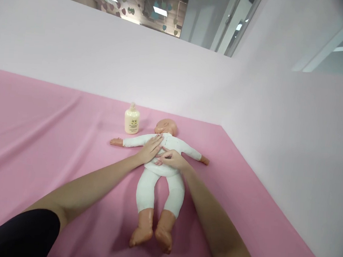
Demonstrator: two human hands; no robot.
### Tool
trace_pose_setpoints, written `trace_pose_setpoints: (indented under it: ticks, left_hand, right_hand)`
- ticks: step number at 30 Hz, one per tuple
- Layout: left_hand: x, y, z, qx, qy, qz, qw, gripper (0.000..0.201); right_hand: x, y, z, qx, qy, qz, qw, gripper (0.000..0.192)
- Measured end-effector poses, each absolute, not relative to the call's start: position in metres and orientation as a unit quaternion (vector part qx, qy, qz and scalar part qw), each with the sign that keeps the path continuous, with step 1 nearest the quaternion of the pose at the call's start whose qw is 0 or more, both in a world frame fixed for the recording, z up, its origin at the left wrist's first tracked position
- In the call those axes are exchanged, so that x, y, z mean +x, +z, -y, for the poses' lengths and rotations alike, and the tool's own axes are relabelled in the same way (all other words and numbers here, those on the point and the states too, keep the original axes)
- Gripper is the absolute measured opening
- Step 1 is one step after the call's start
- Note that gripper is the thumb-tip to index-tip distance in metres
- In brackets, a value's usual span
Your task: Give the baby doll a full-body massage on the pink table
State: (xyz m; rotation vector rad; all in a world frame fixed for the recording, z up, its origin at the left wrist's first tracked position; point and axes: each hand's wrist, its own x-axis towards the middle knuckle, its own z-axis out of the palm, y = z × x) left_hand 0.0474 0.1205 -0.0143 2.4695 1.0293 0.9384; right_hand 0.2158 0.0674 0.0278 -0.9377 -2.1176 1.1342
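A baby doll [161, 172] in a white suit lies face up on the pink cloth [52, 133] that covers the tabletop, its head pointing away from the person and its 2 bare feet pointing back toward them. Its arms are spread straight out to either side.

The left hand [151, 149] rests flat on the doll's chest, on the side nearer the doll's outstretched arm at the left of the view; the fingers [157, 140] are extended and released, gripping nothing, with the tips reaching up toward the doll's shoulder. The right hand [171, 159] lies on the doll's belly just below and beside the left hand, the 2 hands touching or almost touching. Its fingers are loosely curled with the tips pressed to the white fabric; they are not clenched, and whether they pinch the fabric I cannot tell.

A cream-coloured bottle [132, 119] with a label stands upright on the cloth just beside the doll's head, on the left-hand side of the doll. A pale wall [164, 75] rises behind the doll's head.
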Motion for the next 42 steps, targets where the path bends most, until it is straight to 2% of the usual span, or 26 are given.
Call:
trace_pose_setpoints:
  ticks: [4, 7, 10, 12, 14, 16, 18, 21, 24, 30, 33, 38, 42]
  left_hand:
    - [0.050, -0.020, -0.126, 0.834, 0.329, -0.418, 0.148, 0.059]
    - [0.053, -0.020, -0.125, 0.821, 0.309, -0.458, 0.146, 0.062]
    - [0.054, -0.016, -0.117, 0.829, 0.275, -0.469, 0.127, 0.066]
    - [0.054, -0.011, -0.109, 0.853, 0.251, -0.444, 0.107, 0.066]
    - [0.054, -0.004, -0.100, 0.884, 0.233, -0.395, 0.092, 0.059]
    - [0.055, 0.001, -0.092, 0.913, 0.225, -0.329, 0.090, 0.047]
    - [0.057, 0.003, -0.086, 0.937, 0.222, -0.252, 0.096, 0.037]
    - [0.061, 0.002, -0.083, 0.951, 0.229, -0.190, 0.091, 0.031]
    - [0.063, 0.001, -0.085, 0.947, 0.247, -0.186, 0.085, 0.031]
    - [0.064, 0.007, -0.089, 0.937, 0.288, -0.144, 0.133, 0.029]
    - [0.064, 0.008, -0.090, 0.923, 0.307, -0.159, 0.172, 0.028]
    - [0.062, 0.004, -0.093, 0.869, 0.360, -0.210, 0.266, 0.039]
    - [0.059, -0.001, -0.093, 0.846, 0.390, -0.247, 0.265, 0.039]
  right_hand:
    - [0.217, 0.030, -0.066, -0.366, 0.470, 0.751, 0.285, 0.049]
    - [0.219, 0.026, -0.067, -0.393, 0.478, 0.738, 0.269, 0.047]
    - [0.217, 0.018, -0.068, -0.403, 0.443, 0.739, 0.308, 0.044]
    - [0.214, 0.015, -0.065, -0.422, 0.352, 0.755, 0.357, 0.040]
    - [0.209, 0.015, -0.060, -0.430, 0.209, 0.787, 0.390, 0.033]
    - [0.206, 0.019, -0.055, -0.406, 0.078, 0.820, 0.396, 0.023]
    - [0.205, 0.023, -0.053, -0.367, 0.017, 0.855, 0.367, 0.025]
    - [0.205, 0.026, -0.055, -0.353, 0.020, 0.890, 0.287, 0.034]
    - [0.208, 0.022, -0.064, -0.406, 0.057, 0.880, 0.239, 0.040]
    - [0.215, 0.015, -0.077, -0.505, 0.071, 0.831, 0.223, 0.048]
    - [0.214, 0.013, -0.077, -0.566, 0.070, 0.791, 0.222, 0.051]
    - [0.208, 0.010, -0.073, -0.652, 0.074, 0.719, 0.231, 0.056]
    - [0.194, 0.010, -0.061, -0.695, 0.080, 0.687, 0.200, 0.061]
